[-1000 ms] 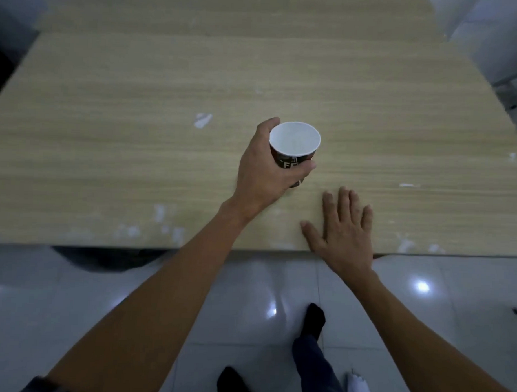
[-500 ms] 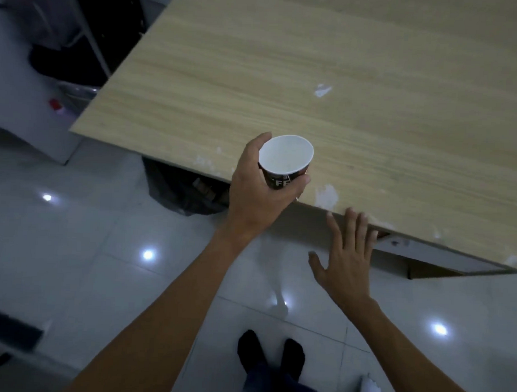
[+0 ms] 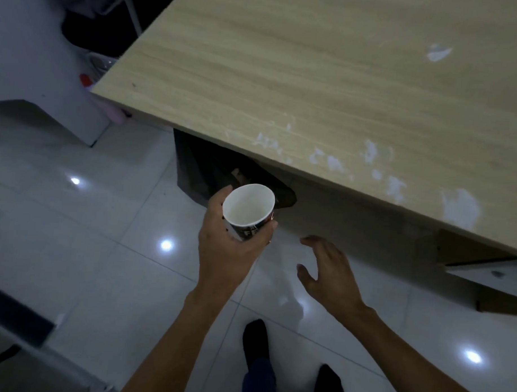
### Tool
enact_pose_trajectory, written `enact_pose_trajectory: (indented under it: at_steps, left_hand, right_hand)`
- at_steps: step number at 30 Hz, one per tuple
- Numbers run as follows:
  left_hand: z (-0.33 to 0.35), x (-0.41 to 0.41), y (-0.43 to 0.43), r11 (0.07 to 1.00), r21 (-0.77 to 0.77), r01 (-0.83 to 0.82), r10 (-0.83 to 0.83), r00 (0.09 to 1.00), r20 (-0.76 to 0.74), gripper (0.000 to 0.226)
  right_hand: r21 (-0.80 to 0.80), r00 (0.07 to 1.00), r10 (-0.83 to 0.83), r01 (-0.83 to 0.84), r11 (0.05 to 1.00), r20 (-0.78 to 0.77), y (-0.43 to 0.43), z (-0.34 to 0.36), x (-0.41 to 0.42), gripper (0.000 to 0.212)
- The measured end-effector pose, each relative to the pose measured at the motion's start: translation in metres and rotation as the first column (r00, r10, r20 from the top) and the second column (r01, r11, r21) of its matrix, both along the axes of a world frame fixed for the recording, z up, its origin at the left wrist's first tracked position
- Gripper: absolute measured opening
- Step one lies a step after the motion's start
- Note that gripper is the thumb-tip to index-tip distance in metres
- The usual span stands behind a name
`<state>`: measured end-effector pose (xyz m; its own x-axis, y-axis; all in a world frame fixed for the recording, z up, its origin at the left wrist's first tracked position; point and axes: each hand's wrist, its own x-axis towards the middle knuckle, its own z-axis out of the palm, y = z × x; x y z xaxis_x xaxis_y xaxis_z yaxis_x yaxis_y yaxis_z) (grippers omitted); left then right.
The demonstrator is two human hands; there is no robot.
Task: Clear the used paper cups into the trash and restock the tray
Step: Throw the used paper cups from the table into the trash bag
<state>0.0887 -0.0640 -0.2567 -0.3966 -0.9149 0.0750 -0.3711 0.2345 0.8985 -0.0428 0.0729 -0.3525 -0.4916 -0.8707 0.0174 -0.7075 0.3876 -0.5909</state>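
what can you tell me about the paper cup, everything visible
The paper cup is white inside and looks empty; its outside is dark with pale letters. It is off the table, mouth up and tilted toward the camera, over the floor. The left hand grips its wall, thumb one side, fingers the other.

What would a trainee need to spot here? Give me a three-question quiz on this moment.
1. True or false: the left hand grips the paper cup.
2. The right hand is: A) gripping a tray; B) open, holding nothing; C) gripping a second cup.
3. Fill in: the black trash bag sits under the wooden ____.
Key: 1 true; 2 B; 3 table.
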Motion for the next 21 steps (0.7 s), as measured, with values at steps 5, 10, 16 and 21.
enact_pose_trajectory:
  at_steps: [5, 10, 16, 21]
  left_hand:
    - [-0.048, 0.009, -0.03, 0.999, 0.033, -0.013, 0.013, 1.0, 0.022, 0.08]
    - [-0.074, 0.009, -0.054, 0.999, 0.037, 0.02, -0.022, 0.999, 0.04, 0.08]
    - [-0.084, -0.007, -0.077, 0.997, 0.028, 0.071, -0.072, 0.997, 0.031, 0.067]
    - [-0.087, -0.02, -0.093, 0.998, 0.002, 0.059, -0.059, 0.991, 0.121, 0.067]
  right_hand:
    - [0.089, 0.997, 0.07, -0.071, 0.994, 0.012, -0.043, -0.052, -0.001, 0.024]
    - [0.237, 0.974, 0.211, -0.186, 0.953, -0.086, -0.095, -0.089, -0.016, 0.028]
    - [0.393, 0.954, 0.301, -0.284, 0.875, 0.02, -0.157, -0.107, -0.03, 0.065]
    - [0.537, 0.921, 0.389, -0.334, 0.775, 0.012, -0.167, -0.103, -0.02, 0.073]
